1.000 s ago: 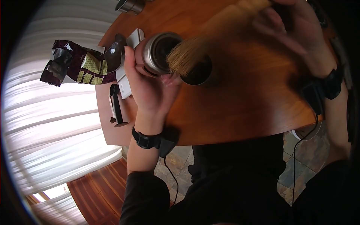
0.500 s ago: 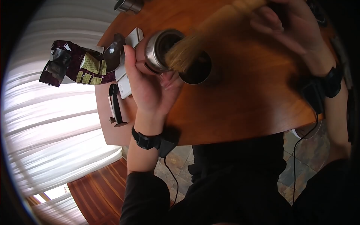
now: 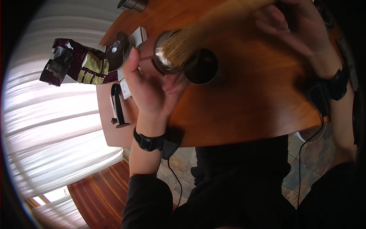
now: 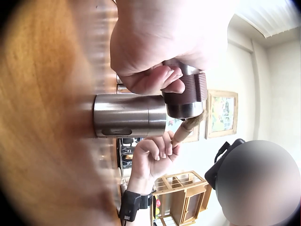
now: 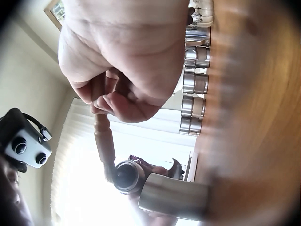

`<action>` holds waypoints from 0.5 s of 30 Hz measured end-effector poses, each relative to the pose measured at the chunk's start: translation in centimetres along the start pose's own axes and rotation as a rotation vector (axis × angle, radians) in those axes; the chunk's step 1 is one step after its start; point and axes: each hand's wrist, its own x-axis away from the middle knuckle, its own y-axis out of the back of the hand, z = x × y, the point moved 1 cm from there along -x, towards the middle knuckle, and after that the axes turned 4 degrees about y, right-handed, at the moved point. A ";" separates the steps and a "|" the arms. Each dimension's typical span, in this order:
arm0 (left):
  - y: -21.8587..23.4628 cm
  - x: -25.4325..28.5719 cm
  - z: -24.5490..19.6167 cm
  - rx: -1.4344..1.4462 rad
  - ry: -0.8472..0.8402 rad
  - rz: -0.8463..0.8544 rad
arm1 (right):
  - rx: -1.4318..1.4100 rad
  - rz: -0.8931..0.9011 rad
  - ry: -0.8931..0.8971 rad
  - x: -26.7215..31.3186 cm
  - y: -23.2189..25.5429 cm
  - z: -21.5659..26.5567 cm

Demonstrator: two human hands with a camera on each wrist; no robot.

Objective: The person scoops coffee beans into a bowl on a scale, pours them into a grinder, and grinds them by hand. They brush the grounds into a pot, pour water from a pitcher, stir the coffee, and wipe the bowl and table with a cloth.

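The left hand [image 3: 150, 91] grips a brown cylinder with steel ends [image 3: 152, 61], tilted with its open rim toward the right hand. A wooden-handled brush [image 4: 184, 133] is pinched in the fingers of the right hand [image 3: 297, 34]; its bristles [image 3: 179, 45] lie over the cylinder's rim in the head view. In the right wrist view the bristle end [image 5: 110, 172] is at the dark mouth of the cylinder [image 5: 127, 177]. Beside and below the cylinder, a steel canister [image 4: 127, 115] stands upright on the table, its dark opening [image 3: 206, 66] facing up.
On the table's left part are a dark scoop-like piece [image 3: 118, 51], a white flat device [image 3: 126, 88], a crumpled purple bag [image 3: 85, 65] and a black crank handle [image 3: 117, 105]. A steel cup [image 3: 132, 4] stands at the far edge; several steel containers [image 5: 195, 82] line up in the right wrist view.
The cylinder has tipped further toward the right, its mouth now mostly covered by the bristles. The brush head has moved up and left over the rim.
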 end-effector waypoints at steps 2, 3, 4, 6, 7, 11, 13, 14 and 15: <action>0.0 0.1 -0.1 -0.027 -0.020 -0.030 | 0.040 0.064 0.004 -0.1 0.9 -0.5; 0.0 0.2 -0.2 -0.056 -0.043 -0.062 | 0.028 0.070 -0.008 -0.2 1.1 -0.6; 0.1 0.1 -0.2 -0.054 -0.043 -0.060 | 0.022 0.073 -0.014 -0.1 1.1 -0.4; 0.1 0.1 -0.2 -0.073 -0.057 -0.058 | 0.085 0.073 -0.031 0.0 0.6 0.1; 0.0 0.1 -0.2 -0.080 -0.061 -0.057 | 0.119 0.072 -0.035 0.0 0.5 0.2; -0.8 0.0 -0.2 -0.100 -0.086 -0.154 | -0.018 0.014 -0.069 0.0 0.6 -0.1; -1.0 0.0 -0.1 -0.109 -0.094 -0.157 | -0.105 0.101 0.036 -0.2 0.5 -0.3; -1.3 0.0 0.0 -0.135 -0.113 -0.215 | -0.135 0.131 0.070 -0.3 0.3 -0.3; -1.5 0.0 0.1 -0.161 -0.132 -0.271 | -0.029 0.098 0.028 0.0 -0.3 0.1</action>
